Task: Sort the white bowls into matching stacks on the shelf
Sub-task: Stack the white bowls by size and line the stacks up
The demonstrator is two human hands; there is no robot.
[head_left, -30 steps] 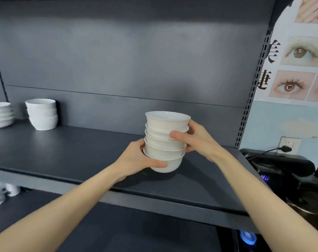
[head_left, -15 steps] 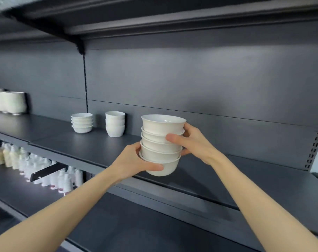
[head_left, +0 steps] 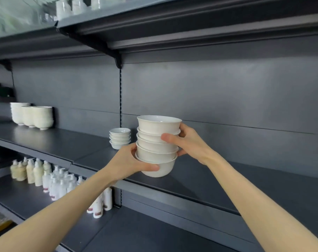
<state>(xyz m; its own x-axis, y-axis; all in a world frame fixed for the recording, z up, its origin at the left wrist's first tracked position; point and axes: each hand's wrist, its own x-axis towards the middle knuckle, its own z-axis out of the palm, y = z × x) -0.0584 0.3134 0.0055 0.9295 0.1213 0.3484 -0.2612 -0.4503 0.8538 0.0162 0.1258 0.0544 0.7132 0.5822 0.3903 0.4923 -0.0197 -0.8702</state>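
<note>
Held stack: five nested white bowls at the centre of the frame, apparently lifted just clear of the shelf.
Left hand: the left hand cups the bottom bowl, with the thumb lying across its wall.
Right hand: the right hand wraps round the far side, and the thumb presses on the middle bowls.
Step in hand: probably carrying the stack to its matching pile.
Doing it well: take the weight from beneath, hold the stack upright, compare rims with the small stack just left of centre and the taller stacks at the left, then lower it flat alongside the match.
Risk: the smooth bowls could slip or tip if the grip tilts.
Surface: dark grey matte shelving in joined sections.
Room: a dark back panel, an upper shelf overhead, and pump bottles on the lower shelf at the lower left.
</note>
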